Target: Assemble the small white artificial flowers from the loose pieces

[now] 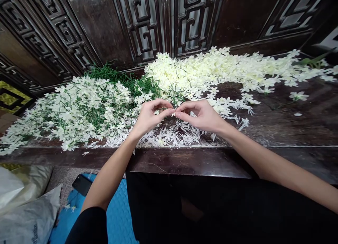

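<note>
Head camera looks down on a dark wooden desk (pixel 185 159) where the left hand (pixel 149 115) and right hand (pixel 200 115) meet fingertip to fingertip over a scatter of thin white plastic stems (pixel 179 135). Between them sits a small white flower piece (pixel 173 113), pinched by thumb and forefinger on each side; both grips are clenched on it, though it is too small to tell whether it is one part or two being joined. To the left lies a heap of white blossoms on green wire stems (pixel 87 107), and behind and to the right a pile of loose cream blossoms (pixel 224 70) runs along the carved dark panelling (pixel 142 29). Doing this step well seems to call for a light, steady pinch close to the joint, the two fingertips held in line so the small piece does not bend or slip, and the wrists kept low over the desk so that anything dropped lands among the stems rather than on the blue mat (pixel 118 216) on the floor below.
</note>
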Tool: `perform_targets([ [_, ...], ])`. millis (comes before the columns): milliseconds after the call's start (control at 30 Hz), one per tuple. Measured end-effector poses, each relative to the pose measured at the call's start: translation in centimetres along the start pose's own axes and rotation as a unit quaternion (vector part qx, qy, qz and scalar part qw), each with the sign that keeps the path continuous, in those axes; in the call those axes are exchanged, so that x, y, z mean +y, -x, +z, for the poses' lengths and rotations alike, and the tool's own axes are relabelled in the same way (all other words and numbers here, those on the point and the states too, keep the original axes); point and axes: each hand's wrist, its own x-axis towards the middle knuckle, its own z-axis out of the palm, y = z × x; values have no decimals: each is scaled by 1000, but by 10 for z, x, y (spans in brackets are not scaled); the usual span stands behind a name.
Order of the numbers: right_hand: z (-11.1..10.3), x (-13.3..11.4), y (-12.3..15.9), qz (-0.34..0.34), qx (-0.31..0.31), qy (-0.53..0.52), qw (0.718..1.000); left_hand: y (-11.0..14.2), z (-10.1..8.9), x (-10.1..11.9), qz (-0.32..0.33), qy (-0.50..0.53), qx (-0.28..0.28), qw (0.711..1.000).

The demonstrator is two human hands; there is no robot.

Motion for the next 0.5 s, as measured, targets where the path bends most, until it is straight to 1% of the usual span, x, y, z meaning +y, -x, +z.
perform_targets([
  [67,0,-1,0,6,3,5,1000,0,1,-1,10,-4,3,1000],
  [200,1,-1,-1,6,11,3,1000,1,2,-1,42,-54,-20,997],
  [300,1,-1,-1,1,14,7,1000,1,3,0,60,-73,-14,995],
  [400,1,-1,-1,-3,15,21,1000,1,4,1,72,-93,-11,993],
  [500,0,-1,-1,2,17,27,999,1,3,2,70,-107,-25,991],
])
